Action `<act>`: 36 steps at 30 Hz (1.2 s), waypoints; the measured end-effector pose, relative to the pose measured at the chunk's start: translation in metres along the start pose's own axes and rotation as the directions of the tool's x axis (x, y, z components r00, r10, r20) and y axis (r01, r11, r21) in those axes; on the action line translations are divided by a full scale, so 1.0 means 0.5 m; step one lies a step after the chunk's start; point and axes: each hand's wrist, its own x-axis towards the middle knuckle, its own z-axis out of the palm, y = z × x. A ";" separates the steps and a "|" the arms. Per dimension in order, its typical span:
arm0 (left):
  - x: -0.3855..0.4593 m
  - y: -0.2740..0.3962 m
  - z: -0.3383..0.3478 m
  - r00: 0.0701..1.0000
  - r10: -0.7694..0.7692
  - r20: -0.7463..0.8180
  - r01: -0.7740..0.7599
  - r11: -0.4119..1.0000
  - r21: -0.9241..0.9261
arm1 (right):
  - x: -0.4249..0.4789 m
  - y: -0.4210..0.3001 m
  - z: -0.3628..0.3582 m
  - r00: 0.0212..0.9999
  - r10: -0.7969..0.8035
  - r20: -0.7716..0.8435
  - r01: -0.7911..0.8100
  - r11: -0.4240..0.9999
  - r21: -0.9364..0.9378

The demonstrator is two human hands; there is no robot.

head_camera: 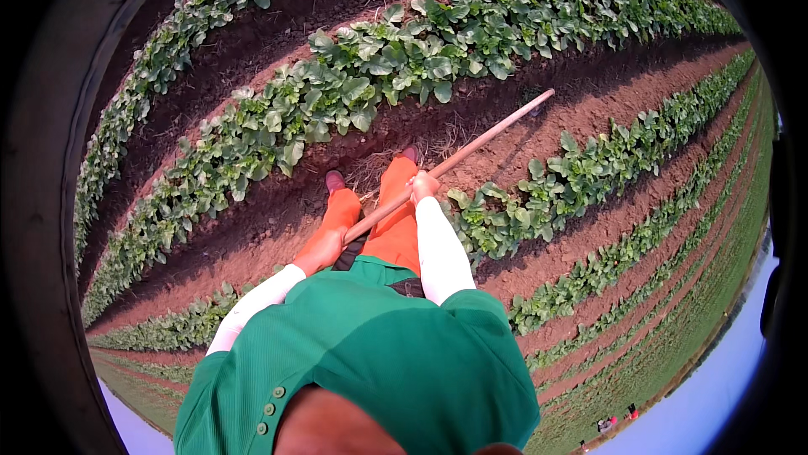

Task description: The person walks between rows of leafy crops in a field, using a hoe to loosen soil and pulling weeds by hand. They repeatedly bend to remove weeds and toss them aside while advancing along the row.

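My left hand (320,249) grips the near end of a long wooden tool handle (483,139) in front of my left hip. Farther along the same handle, my right hand (424,187) is closed around it above my right leg. The handle slants forward and to the right, over bare soil between two crop rows. Close to its far end a small greyish piece shows, perhaps the tool's head, but too little is visible to name it. Under the handle are my legs in orange trousers (394,228), with both feet in the furrow.
Leafy green crop plants (391,63) form a long row ahead of me. Another plant row (555,196) runs close by my right side. Dry straw (366,171) lies around my feet on reddish-brown soil (278,215). Several small figures of people (609,423) stand far off.
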 end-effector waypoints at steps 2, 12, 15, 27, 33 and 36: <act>-0.025 0.034 -0.032 0.999 -0.047 0.002 0.047 0.999 -0.011 | -0.018 0.010 0.004 1.000 -0.010 0.022 0.010 1.000 0.013; -0.009 0.012 -0.024 0.986 0.138 -0.090 -0.124 0.982 0.140 | -0.068 -0.051 0.002 0.999 0.009 0.033 -0.012 0.995 0.099; -0.017 0.041 -0.039 0.988 0.130 -0.080 -0.120 0.985 0.120 | -0.083 -0.072 -0.008 0.999 0.018 0.043 -0.019 1.000 0.020; -0.049 0.238 -0.102 0.993 0.106 -0.060 -0.093 0.978 0.188 | -0.100 -0.173 -0.024 0.988 0.110 0.111 -0.129 0.975 0.182; -0.010 0.182 -0.075 0.986 0.159 -0.049 -0.151 0.979 0.139 | -0.090 -0.186 -0.026 0.990 0.102 0.102 -0.126 0.954 0.271; -0.031 0.187 -0.096 0.998 0.056 -0.037 -0.045 0.969 0.243 | -0.122 -0.169 -0.015 0.992 0.093 0.090 -0.113 0.962 0.249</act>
